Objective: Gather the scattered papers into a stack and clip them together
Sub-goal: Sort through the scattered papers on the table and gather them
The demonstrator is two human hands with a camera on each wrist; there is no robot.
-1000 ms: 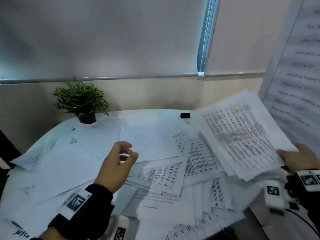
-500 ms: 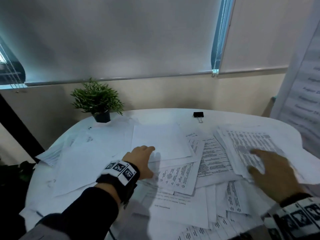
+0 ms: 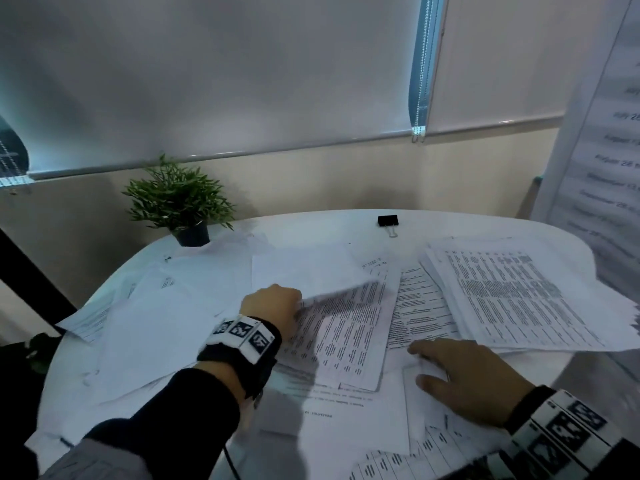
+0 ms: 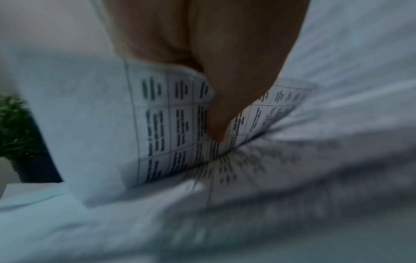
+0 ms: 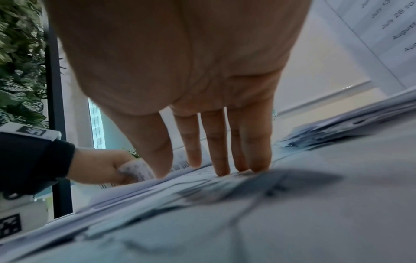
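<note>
- Left hand (image 3: 273,308) fingers curled, pinching corner of white printed table sheet (image 3: 341,336).
- Right hand (image 3: 474,381) fingers straight, flat on loose white papers (image 3: 415,410), round white table (image 3: 311,226).
- Black binder clip (image 3: 388,221) at far edge, well apart.

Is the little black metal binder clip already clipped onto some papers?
No, the black metal binder clip lies alone on the white table near its far edge, not clamped on any sheet.

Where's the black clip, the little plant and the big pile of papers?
binder clip (image 3: 388,220): head view, on its black body.
potted plant (image 3: 178,199): head view, on its green leaves.
gathered stack of papers (image 3: 512,296): head view, on the printed top sheet.
</note>
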